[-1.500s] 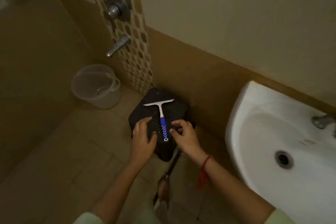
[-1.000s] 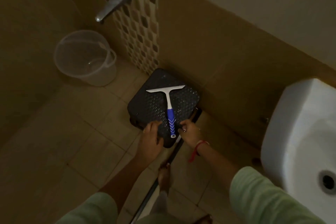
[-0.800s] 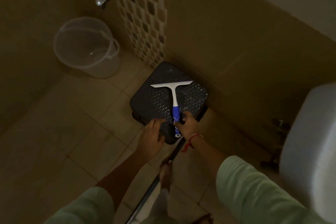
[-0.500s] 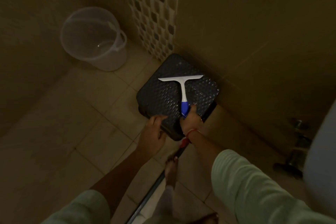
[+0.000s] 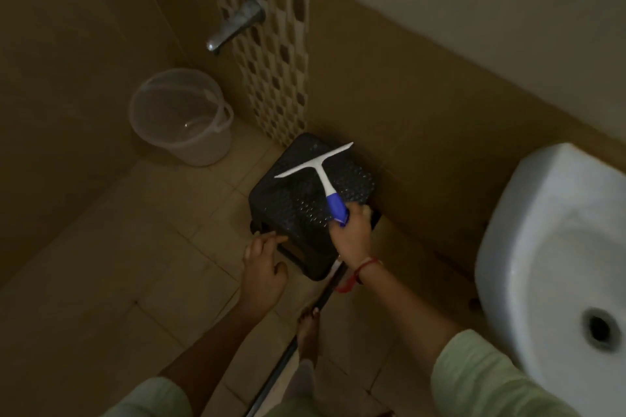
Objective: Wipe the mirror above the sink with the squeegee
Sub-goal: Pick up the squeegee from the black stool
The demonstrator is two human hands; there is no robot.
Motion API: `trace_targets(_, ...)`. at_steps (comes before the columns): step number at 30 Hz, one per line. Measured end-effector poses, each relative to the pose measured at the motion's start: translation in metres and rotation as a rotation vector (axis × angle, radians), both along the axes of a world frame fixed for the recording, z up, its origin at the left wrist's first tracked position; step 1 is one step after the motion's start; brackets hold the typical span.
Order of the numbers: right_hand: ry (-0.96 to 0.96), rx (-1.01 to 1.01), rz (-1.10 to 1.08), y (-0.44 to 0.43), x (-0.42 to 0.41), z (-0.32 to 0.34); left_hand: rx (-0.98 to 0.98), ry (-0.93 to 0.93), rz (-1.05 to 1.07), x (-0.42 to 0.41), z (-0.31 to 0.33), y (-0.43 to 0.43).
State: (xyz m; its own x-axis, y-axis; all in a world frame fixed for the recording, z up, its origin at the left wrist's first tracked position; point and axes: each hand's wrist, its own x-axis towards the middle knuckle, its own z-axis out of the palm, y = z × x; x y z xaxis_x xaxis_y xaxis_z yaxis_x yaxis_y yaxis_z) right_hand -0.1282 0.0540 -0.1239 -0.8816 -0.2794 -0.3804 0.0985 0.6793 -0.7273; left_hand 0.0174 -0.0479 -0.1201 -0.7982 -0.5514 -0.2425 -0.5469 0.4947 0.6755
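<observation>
Head-camera view down into a dim tiled bathroom corner. The right hand [image 5: 352, 234] is closed around the blue grip of the squeegee [image 5: 320, 170], fingers and thumb wrapped about the lower end of the handle so that only its upper blue part and the white stem show. The white blade points away from the person, slanted with its right end higher in the view, over the top of a black textured stool [image 5: 294, 213]; whether the blade touches the stool's surface cannot be told. A red thread [image 5: 359, 272] circles the right wrist, and a pale green sleeve [image 5: 481, 379] covers the forearm. The left hand [image 5: 262, 269] holds nothing: its fingers are loosely bent, the fingertips [image 5: 276, 240] at the near left edge of the stool, contact uncertain. The stool stands on the floor against the brown-tiled wall, just below a strip of mosaic tiles [image 5: 277, 54]. A metal wall spout [image 5: 235, 24] projects from that strip, and a translucent bucket [image 5: 179, 118] stands on the floor to the left, apart from the stool. A white sink [image 5: 528, 230] fills the right edge. A bare foot [image 5: 309, 332] is visible between the forearms.
</observation>
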Motion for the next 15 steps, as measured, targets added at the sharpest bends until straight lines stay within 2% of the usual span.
trace_targets(3,0.111,-0.072,0.004,0.02,0.007,0.055,-0.003,0.026,-0.061,-0.004,0.029,0.017)
trace_targets(8,0.399,-0.193,0.086,0.065,0.011,0.164,-0.067,0.109,-0.115,-0.032,0.09,0.047)
trace_targets(12,0.679,-0.275,0.164,0.116,0.006,0.245,-0.114,0.276,-0.201,-0.07,0.15,0.067)
trace_targets(15,0.851,-0.286,0.115,0.162,0.009,0.295,-0.157,0.443,-0.266,-0.099,0.199,0.09)
